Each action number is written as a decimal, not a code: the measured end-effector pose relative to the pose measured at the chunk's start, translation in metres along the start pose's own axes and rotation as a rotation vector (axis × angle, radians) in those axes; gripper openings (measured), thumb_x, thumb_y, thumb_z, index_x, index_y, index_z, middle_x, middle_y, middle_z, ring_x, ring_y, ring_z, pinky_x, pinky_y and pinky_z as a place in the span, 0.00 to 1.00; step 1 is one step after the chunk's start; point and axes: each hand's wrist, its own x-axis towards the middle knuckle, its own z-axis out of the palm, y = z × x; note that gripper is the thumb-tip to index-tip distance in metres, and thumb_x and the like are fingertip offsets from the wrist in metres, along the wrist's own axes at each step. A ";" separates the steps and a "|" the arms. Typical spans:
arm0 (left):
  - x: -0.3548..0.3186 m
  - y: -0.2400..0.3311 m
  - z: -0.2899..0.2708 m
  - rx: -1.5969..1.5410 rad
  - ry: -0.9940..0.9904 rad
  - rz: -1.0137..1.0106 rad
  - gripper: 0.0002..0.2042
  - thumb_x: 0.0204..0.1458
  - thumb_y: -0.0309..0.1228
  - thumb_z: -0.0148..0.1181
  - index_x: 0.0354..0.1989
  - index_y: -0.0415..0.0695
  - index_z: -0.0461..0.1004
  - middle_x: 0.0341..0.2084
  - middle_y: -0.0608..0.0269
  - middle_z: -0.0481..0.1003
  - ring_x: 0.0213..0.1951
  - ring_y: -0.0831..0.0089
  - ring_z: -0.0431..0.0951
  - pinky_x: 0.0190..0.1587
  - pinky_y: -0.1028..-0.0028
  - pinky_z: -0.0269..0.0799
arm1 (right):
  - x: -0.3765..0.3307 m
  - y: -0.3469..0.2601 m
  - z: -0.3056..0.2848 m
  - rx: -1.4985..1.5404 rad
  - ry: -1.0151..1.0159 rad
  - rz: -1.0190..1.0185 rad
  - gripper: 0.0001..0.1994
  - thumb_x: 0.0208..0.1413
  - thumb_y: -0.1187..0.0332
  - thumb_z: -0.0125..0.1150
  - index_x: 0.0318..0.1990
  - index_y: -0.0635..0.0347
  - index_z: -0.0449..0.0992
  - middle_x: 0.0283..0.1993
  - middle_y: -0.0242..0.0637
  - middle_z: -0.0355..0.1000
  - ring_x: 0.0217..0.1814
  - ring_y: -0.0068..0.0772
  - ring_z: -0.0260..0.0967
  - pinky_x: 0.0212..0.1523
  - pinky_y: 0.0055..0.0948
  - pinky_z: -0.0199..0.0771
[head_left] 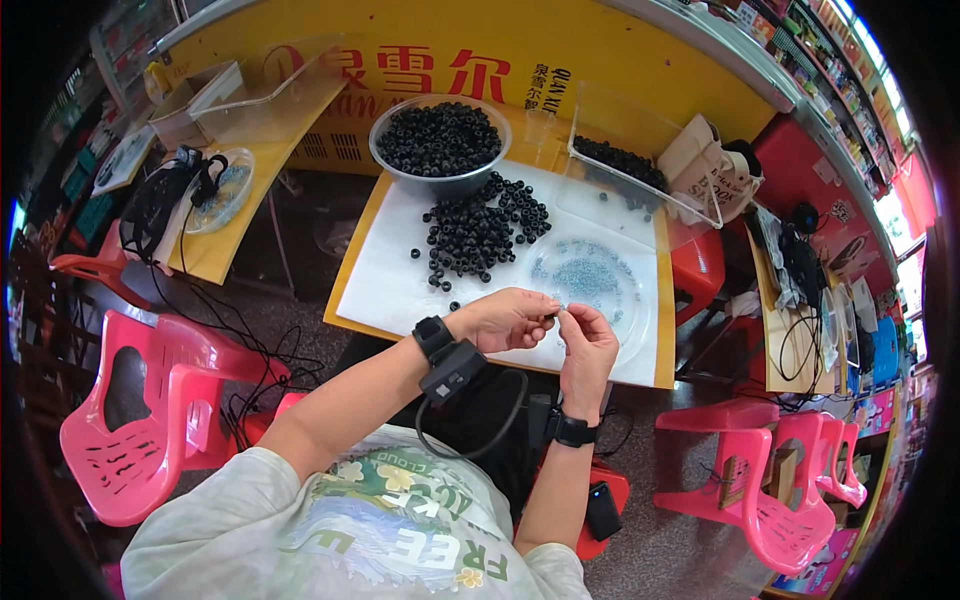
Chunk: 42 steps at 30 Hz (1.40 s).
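Observation:
My left hand [505,320] is closed, its thumb and fingertips pinching a small black round piece that is mostly hidden. Against it, the thumb and forefinger of my right hand [588,345] press together around a tiny pale-blue bit. Just beyond my fingers lies a clear shallow round dish [636,300] with many tiny blue pieces [585,278] spread in it. A heap of black bead-like rings [470,240] is piled on the white sheet [385,285], left of the dish. Behind the heap, a large bowl [440,183] is filled with the same black rings.
At the back right, a clear bin [690,205] holds more black pieces beside a cream cloth bag [710,165]. A clear cup [540,125] stands near the yellow panel. Pink chairs [165,400] and side tables [240,180] flank me, with black cables [240,335] on the left.

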 end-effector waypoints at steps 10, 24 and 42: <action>-0.004 -0.006 0.013 0.239 0.145 0.258 0.09 0.61 0.34 0.58 0.42 0.41 0.76 0.26 0.71 0.74 0.26 0.84 0.72 0.27 0.83 0.68 | 0.001 -0.001 -0.003 0.146 0.019 0.050 0.05 0.55 0.78 0.65 0.39 0.68 0.78 0.30 0.29 0.74 0.29 0.16 0.67 0.33 0.15 0.68; -0.004 -0.018 0.023 0.702 0.367 0.614 0.10 0.60 0.30 0.58 0.42 0.36 0.77 0.29 0.67 0.74 0.27 0.83 0.73 0.29 0.81 0.70 | 0.000 0.005 0.001 0.047 0.039 -0.008 0.04 0.55 0.77 0.65 0.37 0.65 0.78 0.31 0.28 0.73 0.30 0.16 0.67 0.31 0.15 0.66; -0.008 -0.003 0.006 0.216 0.216 0.045 0.09 0.63 0.36 0.54 0.35 0.44 0.74 0.22 0.74 0.68 0.22 0.82 0.68 0.26 0.82 0.65 | -0.005 -0.004 0.008 -0.784 -0.091 -0.666 0.06 0.50 0.81 0.65 0.35 0.65 0.76 0.36 0.38 0.74 0.32 0.30 0.73 0.34 0.26 0.75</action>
